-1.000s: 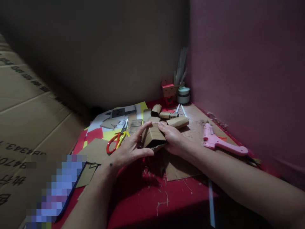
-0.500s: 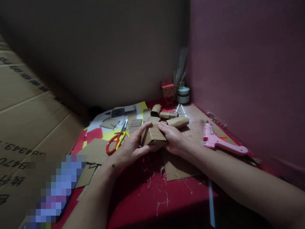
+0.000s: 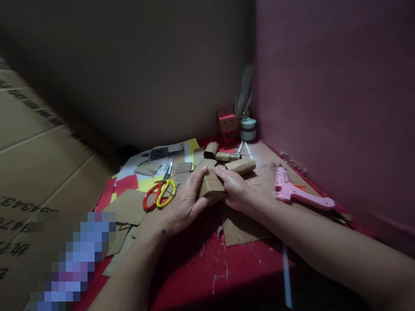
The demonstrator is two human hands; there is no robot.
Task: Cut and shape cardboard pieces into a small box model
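Between my two hands is a small folded cardboard box (image 3: 212, 181), held just above the red table (image 3: 188, 276). My left hand (image 3: 184, 201) grips its left side, thumb below and fingers along the edge. My right hand (image 3: 234, 183) closes on the right side, its thumb on the upper edge. Left of my left hand lie scissors (image 3: 159, 193) with red and yellow handles. Beyond the box rest rolled cardboard tubes (image 3: 240, 165), one of them marked with dark lines. A flat cardboard sheet (image 3: 244, 229) lies under my right forearm.
A pink glue gun (image 3: 300, 193) lies at the right. At the back stand a small cardboard figure (image 3: 227, 125) and a light-blue jar (image 3: 248, 128). Coloured paper, a printed sheet (image 3: 129, 166) and cardboard scraps (image 3: 128, 205) cover the left. A large carton (image 3: 42, 142) stands far left.
My left hand has shifted slightly right along the box, uncovering more of the scissors' yellow handle. The box has narrowed in view, and my right hand keeps its hold.
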